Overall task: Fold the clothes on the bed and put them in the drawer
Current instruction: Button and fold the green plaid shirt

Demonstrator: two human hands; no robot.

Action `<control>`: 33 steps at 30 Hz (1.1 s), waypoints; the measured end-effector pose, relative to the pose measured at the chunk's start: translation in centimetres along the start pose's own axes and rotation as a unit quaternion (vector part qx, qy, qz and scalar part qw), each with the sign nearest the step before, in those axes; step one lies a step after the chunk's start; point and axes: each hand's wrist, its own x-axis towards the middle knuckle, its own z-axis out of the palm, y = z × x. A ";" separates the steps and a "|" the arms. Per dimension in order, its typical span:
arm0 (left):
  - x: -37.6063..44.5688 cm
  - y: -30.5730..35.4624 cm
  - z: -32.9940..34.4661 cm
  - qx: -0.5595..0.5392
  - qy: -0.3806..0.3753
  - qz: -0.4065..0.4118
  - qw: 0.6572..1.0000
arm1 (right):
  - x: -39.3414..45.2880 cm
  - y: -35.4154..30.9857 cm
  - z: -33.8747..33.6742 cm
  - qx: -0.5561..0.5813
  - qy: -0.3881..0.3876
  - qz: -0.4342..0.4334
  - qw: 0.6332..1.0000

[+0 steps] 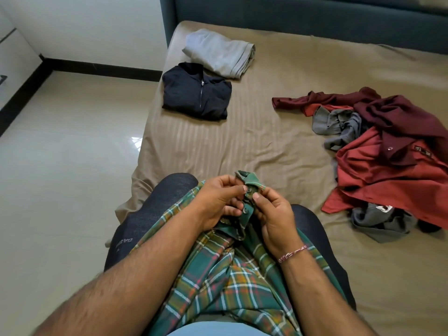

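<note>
Your left hand (218,202) and right hand (274,214) pinch the plaid shirt (218,282) placket from opposite sides; it runs lengthwise away from you, over your lap.

on the bed (254,141), two folded garments (208,76) lie far left, a loose pile (388,151) right.

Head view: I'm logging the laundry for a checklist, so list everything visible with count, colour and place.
plaid shirt: one, green with white and orange lines, across the person's lap
dark jacket: one, navy-black, folded, bed's left edge
grey garment: one, light grey, folded, beyond the dark jacket
unfolded pile: several pieces, maroon, red and grey, bed's right side
bed sheet: one, tan
headboard: one, dark teal, far end
floor: cream tiles, left
left hand: fingers pinch the shirt placket
right hand: fingers pinch the placket; thread bracelet at wrist
</note>
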 end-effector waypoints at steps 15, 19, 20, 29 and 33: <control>0.0 -0.4 -0.1 0.398 0.128 0.260 0.871 | 1.5 -0.4 -1.4 -0.230 0.099 -0.106 0.962; -0.3 1.1 -0.7 0.276 0.201 0.243 0.908 | 1.0 -2.4 -1.8 -0.332 0.005 -0.128 0.935; -0.4 1.8 -0.7 0.241 0.201 0.237 0.920 | 0.7 -3.1 -1.7 -0.345 -0.028 -0.125 0.930; 3.3 20.0 2.5 0.412 0.188 0.341 0.824 | 6.5 -17.9 1.6 -0.318 0.076 -0.235 0.915; 2.8 21.1 4.2 0.498 0.238 0.416 0.722 | 7.1 -20.1 3.3 -0.374 0.154 -0.330 0.853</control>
